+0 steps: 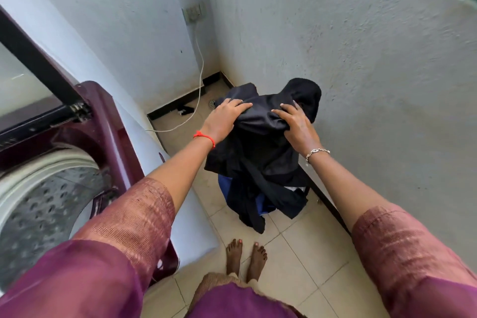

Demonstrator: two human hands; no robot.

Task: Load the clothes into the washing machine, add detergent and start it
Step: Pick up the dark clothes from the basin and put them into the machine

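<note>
A blue laundry basket (222, 184) (largely hidden under dark cloth (258, 157)) is set on the beige tiled floor (304, 261) below the left hand (224, 117) and right hand (296, 125). Beyond the left hand, a thin white cable (180, 124) and a round metal drain (212, 103) are seen on the tiles.

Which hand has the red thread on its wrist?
The left hand, beside the washing machine, lying on the dark clothes; the right hand, gripping them, wears a silver bracelet instead.

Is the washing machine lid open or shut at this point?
Open: the lid stands raised behind the opening, and the perforated drum is exposed.
</note>
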